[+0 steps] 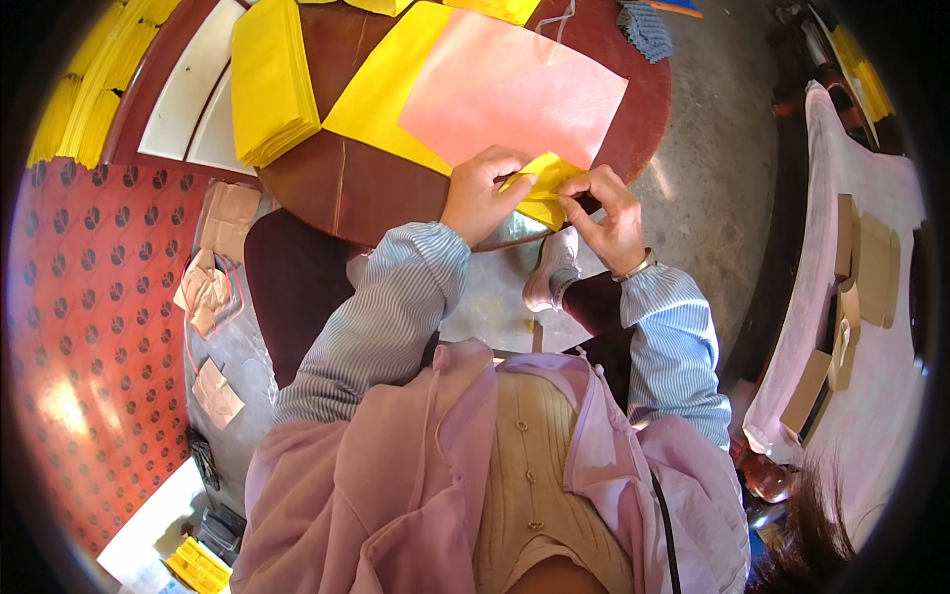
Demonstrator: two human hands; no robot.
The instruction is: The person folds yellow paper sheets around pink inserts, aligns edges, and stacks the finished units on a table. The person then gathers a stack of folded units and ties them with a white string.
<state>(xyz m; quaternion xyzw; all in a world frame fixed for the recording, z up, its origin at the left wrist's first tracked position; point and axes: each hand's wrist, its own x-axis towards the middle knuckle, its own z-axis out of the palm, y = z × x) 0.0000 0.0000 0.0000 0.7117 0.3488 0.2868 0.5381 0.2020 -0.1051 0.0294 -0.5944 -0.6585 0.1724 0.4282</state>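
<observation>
Above the near edge of the round brown table, my left hand (480,198) is closed, thumb and fingers pinching a folded yellow sheet (542,210). My right hand (612,220) grips the other side of it between thumb and forefinger. The sheet looks thin and paper-like, creased and bent up between the hands. Just beyond them a pink sheet (515,89) lies flat, partly over a larger yellow sheet (376,109). To the left stands a thick, neat stack of yellow sheets (272,84). Whether the folded piece joins the larger yellow sheet, I cannot tell.
More yellow sheets (495,8) lie at the far side of the table (307,188). A blue-grey cloth (645,30) sits at its far right. Open cardboard boxes (841,337) rest on a pink-covered surface at right. Brown paper scraps (216,394) lie on the floor at left.
</observation>
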